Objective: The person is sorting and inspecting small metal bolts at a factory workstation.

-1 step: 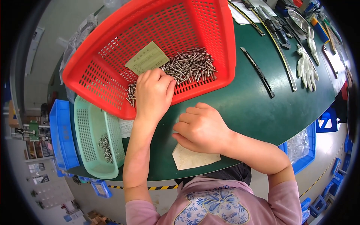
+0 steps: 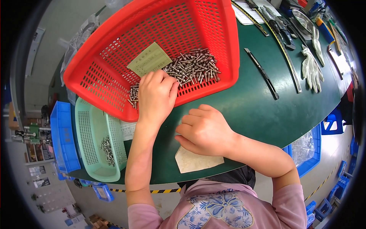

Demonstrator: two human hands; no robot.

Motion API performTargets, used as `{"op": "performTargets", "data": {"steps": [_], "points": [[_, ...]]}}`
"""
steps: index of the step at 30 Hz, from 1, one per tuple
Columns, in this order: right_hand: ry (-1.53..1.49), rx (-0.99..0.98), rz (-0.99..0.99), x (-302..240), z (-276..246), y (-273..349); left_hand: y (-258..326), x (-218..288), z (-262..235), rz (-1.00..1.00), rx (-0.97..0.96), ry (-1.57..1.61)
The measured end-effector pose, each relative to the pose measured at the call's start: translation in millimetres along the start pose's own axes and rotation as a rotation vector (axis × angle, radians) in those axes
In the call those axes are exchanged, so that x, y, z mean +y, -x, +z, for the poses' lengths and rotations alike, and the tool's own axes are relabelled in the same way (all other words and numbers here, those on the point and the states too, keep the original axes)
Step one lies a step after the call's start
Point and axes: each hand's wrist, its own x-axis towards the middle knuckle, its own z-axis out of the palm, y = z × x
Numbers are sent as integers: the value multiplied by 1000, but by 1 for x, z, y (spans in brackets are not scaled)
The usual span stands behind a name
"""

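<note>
A big red plastic basket [image 2: 198, 94] stands tilted on the green table. Along its near side lies a pile of small metal screw-like pieces [image 2: 194, 66], with a yellow-green printed slip [image 2: 150, 59] partly over them. My left hand [image 2: 157, 93] reaches over the basket's near rim, its fingers closed and curled down at the pile; the fingertips are hidden. Nearer to me, my right hand [image 2: 206, 129] is closed above the table, over the far edge of a beige flat piece [image 2: 196, 161]. Whatever its fingers hold, if anything, does not show.
At left, a pale green basket [image 2: 117, 150] holds similar metal pieces, beside a blue bin [image 2: 65, 137]. A black-handled cutter [image 2: 263, 74], a steel ruler [image 2: 284, 49] and white gloves [image 2: 312, 70] lie on the right. A blue bin with clear plastic [image 2: 305, 149] sits beyond the table edge.
</note>
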Motion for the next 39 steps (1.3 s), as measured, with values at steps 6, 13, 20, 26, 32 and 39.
{"op": "performTargets", "data": {"steps": [6, 13, 20, 26, 32, 39], "points": [[1, 6, -1, 1, 1, 0, 2, 2, -2, 18, 14, 15], [12, 5, 12, 4, 1, 0, 0, -3, 1, 25, 6, 1], [29, 126, 88, 11, -9, -8, 5, -10, 2, -51, 102, 58], [151, 290, 229, 18, -14, -14, 14, 8, -17, -112, 80, 261], [-141, 37, 207, 21, -25, -11, 20, 35, -50, -88, -27, 472], [-604, -153, 423, 12, -21, -10, 30, 32, -62, -180, -128, 680]]}}
